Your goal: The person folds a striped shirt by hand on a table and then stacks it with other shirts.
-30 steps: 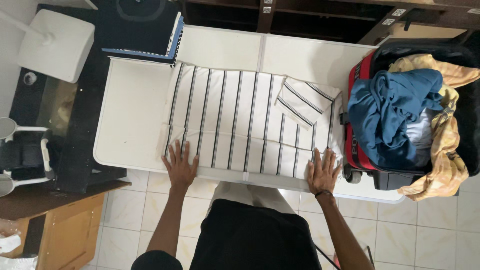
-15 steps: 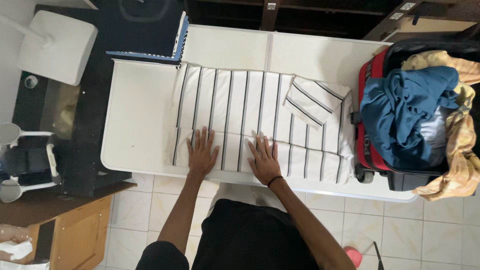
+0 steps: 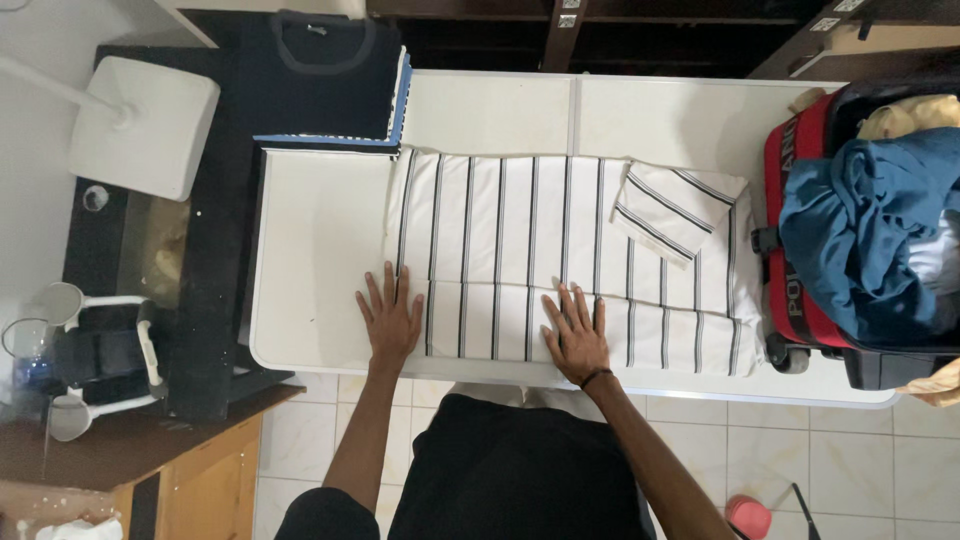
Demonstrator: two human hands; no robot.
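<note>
Across the white folding table (image 3: 320, 230) lies one white shirt with dark stripes (image 3: 520, 230), spread flat, its long axis running left to right along the tabletop. Its stripes run from the near edge toward the far edge, and one short sleeve (image 3: 672, 212) is folded in over the body at the right end, sitting at a slant. The near strip of cloth is doubled up along the table's front edge.

Two hands are down on that folded strip. The left hand (image 3: 390, 318) lies flat, fingers spread apart, at the shirt's near left corner, half on cloth and half on bare table. The right hand (image 3: 577, 335) presses flat too, fingers splayed, palm down on the fold near the middle of the front edge; a dark band circles that wrist. Neither hand grips anything; both are simply laid open on the fabric.

At the table's far left corner sits one folded dark garment (image 3: 322, 75) with a blue-edged piece beneath it. At the right end stands one red and black suitcase (image 3: 800, 290), lid open, with a blue cloth (image 3: 860, 240) heaped in it and a yellow cloth (image 3: 905, 115) behind; white lettering runs along its red side. Two small square white tags show on the dark wooden frame beyond the table. Left of the table, one white square lamp base (image 3: 145, 125) rests on a dark surface.
</note>
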